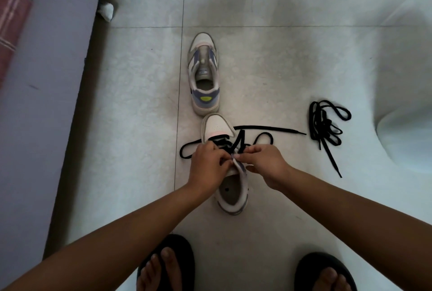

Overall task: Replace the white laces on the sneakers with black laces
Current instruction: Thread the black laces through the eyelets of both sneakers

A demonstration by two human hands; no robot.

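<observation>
A white sneaker (pixel 218 127) stands on the floor in front of me, toe pointing away, with a black lace (pixel 268 129) threaded through its lower eyelets. The lace's loose ends trail left and right over the floor. My left hand (pixel 207 166) and my right hand (pixel 266 162) meet over the sneaker's tongue area, fingers curled; both seem to pinch the lace at an upper eyelet, though the fingertips hide the exact hold. A second sneaker (pixel 204 73) stands farther away with no lace in it. A bundled black lace (pixel 325 124) lies to the right.
The floor is pale tile (pixel 268 56). A bed edge with a lilac sheet (pixel 46 80) runs along the left, a crumpled white scrap (pixel 106 11) beside it. My feet in black sandals (pixel 173 265) are at the bottom. A white curved object (pixel 406 136) sits at the right.
</observation>
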